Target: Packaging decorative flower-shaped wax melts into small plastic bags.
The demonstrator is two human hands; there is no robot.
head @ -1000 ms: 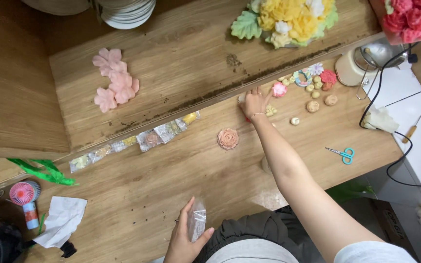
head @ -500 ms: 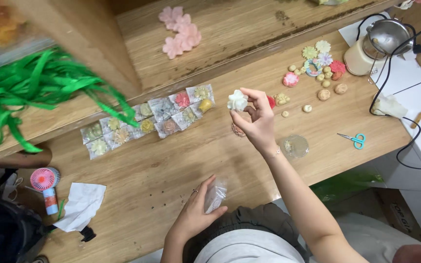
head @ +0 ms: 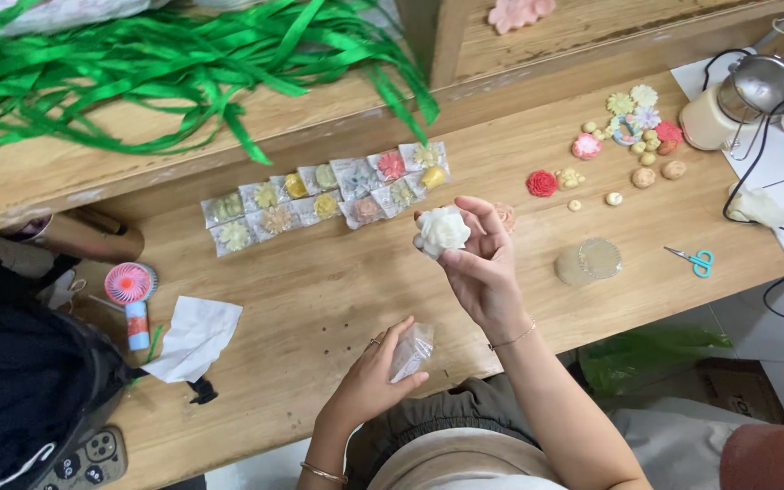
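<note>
A white flower-shaped piece sits pinched in the fingertips of the right hand, raised above the wooden bench, while the left hand grips a small clear bag near the bench's front edge; the flower looks about to be bagged, which calls for opening the bag's mouth. Behind lie a row of bagged flowers, loose flowers, scissors, green ribbon on the shelf.

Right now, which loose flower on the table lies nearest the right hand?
The peach flower, partly hidden just behind the right hand. The red flower and pink one lie farther right.
</note>
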